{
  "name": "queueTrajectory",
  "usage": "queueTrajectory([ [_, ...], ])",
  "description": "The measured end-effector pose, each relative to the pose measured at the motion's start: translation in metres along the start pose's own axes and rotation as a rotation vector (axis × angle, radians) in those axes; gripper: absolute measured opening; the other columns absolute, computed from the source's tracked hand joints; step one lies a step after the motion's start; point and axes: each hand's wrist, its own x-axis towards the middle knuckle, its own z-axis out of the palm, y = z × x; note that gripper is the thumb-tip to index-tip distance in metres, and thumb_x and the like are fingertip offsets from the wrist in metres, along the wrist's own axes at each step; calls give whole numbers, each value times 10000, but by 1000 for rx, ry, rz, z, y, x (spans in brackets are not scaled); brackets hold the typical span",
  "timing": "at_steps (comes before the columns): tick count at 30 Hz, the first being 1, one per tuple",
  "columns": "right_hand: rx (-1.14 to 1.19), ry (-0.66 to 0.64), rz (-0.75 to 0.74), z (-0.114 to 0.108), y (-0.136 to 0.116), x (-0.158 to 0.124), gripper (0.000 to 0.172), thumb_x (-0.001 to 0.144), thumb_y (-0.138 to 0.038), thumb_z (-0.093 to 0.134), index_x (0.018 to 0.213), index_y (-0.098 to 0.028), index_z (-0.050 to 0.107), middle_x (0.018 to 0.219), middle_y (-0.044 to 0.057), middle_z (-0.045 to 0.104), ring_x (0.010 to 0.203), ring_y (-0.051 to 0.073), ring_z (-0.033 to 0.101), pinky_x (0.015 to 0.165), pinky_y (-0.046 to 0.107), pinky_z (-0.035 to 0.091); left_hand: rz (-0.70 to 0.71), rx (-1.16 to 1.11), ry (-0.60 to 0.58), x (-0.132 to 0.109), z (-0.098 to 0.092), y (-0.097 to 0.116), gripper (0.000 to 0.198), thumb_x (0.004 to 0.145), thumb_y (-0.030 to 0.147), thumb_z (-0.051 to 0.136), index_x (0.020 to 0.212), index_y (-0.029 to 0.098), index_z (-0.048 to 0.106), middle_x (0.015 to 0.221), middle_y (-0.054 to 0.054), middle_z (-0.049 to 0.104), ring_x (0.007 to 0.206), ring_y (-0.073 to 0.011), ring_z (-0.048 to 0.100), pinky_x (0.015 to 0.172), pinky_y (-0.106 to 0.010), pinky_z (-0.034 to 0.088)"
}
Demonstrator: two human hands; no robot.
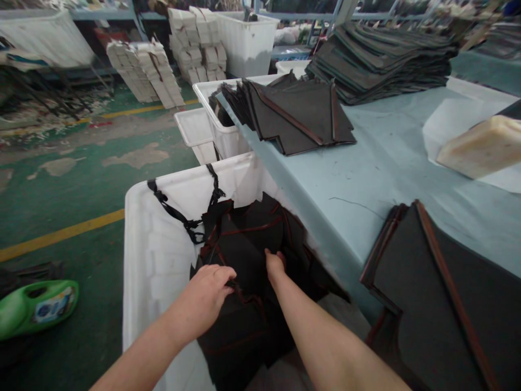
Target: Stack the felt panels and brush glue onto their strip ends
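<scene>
Green floor (93,193) lay left, marked with pale patches (136,156) and yellow lines (61,234). Light-blue table (309,168) stood right, blue frames (106,14) far.

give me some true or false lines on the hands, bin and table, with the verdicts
1. The left hand and right hand are both in the white bin. True.
2. Black strips hang from the bin's rim. True.
3. The pieces in the bin are white. False: the pieces are dark.
4. The table has a light blue top. True.
5. The green jug is on the table. False: the jug is lower down, left of the bin.
</scene>
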Motion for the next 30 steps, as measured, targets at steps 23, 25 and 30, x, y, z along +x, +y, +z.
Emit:
queueTrajectory([
  [23, 288, -1154, -687, -140, -144, -212, 257, 866, -259, 486, 1038, -191, 666, 962, 51, 677, 891, 181, 618, 836, 322, 483, 81, -182, 203, -108, -171, 131, 197, 766, 75, 517, 763, 193, 675, 1004, -53, 593, 1095, -180, 481, 1001, -330, 346],
  [25, 322, -1145, -644, -152, -142, -218, 258, 860, -324, 516, 1016, -193, 675, 962, 55, 675, 898, 190, 614, 850, 335, 474, 66, -185, 203, -112, -178, 153, 182, 771, 97, 518, 768, 183, 678, 963, -49, 599, 964, -156, 543, 917, -280, 402],
  [30, 405, -1225, -559, -195, -158, -239, 374, 824, -496, 530, 1003, -207, 686, 850, 37, 673, 808, 200, 612, 736, 313, 503, 2, -203, 311, -117, -187, 202, 143, 780, 137, 524, 742, 169, 658, 918, -21, 629, 859, -128, 576, 815, -218, 415],
])
